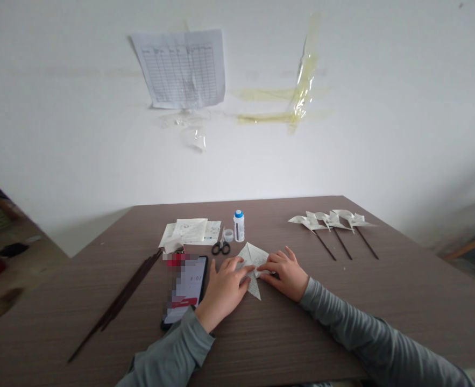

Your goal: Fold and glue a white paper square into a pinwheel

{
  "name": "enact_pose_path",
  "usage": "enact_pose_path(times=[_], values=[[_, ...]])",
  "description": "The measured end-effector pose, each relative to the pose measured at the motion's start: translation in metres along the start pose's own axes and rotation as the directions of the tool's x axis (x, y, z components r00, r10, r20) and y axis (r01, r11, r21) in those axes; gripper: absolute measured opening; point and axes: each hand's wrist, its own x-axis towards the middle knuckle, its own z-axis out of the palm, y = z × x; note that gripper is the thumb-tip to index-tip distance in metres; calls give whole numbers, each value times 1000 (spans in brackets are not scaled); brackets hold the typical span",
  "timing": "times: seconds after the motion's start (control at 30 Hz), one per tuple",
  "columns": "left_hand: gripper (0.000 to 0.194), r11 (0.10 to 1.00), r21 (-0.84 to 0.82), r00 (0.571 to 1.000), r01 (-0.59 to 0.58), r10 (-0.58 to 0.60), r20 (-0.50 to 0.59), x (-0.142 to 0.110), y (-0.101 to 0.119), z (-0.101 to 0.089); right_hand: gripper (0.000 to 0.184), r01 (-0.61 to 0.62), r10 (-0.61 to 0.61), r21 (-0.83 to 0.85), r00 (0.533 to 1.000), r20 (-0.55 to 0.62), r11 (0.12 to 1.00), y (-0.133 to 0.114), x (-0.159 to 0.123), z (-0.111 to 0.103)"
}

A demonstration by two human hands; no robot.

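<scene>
A printed paper sheet (252, 254) with pointed, partly folded flaps lies on the table between my hands. My left hand (227, 287) holds its left side, thumb and fingers pressing near the middle. From the right, my right hand (286, 273) grips a flap by the centre, with some fingers raised. Both hands cover much of the sheet, so the exact fold under the fingertips is hidden. Just beyond it are black-handled scissors (221, 248), a small clear cup (228, 235) and a white bottle with a blue cap (239, 226).
Several paper pieces (192, 230) lie at the back left. A phone (189, 290) rests beside my left forearm, and a bundle of dark sticks (130, 285) lies farther left. Three paper pinwheels (321, 219) on dark sticks lie at the right. A wall closes off the table's back.
</scene>
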Motion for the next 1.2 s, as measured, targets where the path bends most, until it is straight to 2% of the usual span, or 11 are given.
enact_pose_path(times=[0.23, 0.43, 0.6, 0.77, 0.9, 1.03, 1.2], values=[[52, 1000, -1, 1000, -5, 5, -5, 2, -7, 11, 27, 2, -2, 12, 1000, 1, 1000, 1, -1, 1], [56, 1000, -22, 995, 18, -19, -93, 3, -12, 22, 25, 8, -8, 2, 1000, -17, 1000, 2, 2, 3], [50, 1000, -11, 989, 22, -23, -143, 4, -19, 28, 30, 42, -42, -7, 998, -55, 999, 7, 2, 4], [47, 1000, -14, 988, 13, -15, -153, 5, -25, 34, 36, 35, -34, 15, 997, -69, 999, 9, 1, -2], [45, 999, 3, 987, 47, -46, -153, 5, -27, 35, 40, 5, 2, 81, 997, -81, 997, 9, 1, -6], [48, 999, 0, 992, 42, -42, -121, 4, -26, 31, 47, -19, 40, 143, 988, -151, 990, 6, 1, -7], [50, 999, -34, 992, 37, -41, -116, 5, -27, 26, 50, -15, 40, 127, 981, -191, 992, 8, 3, -5]])
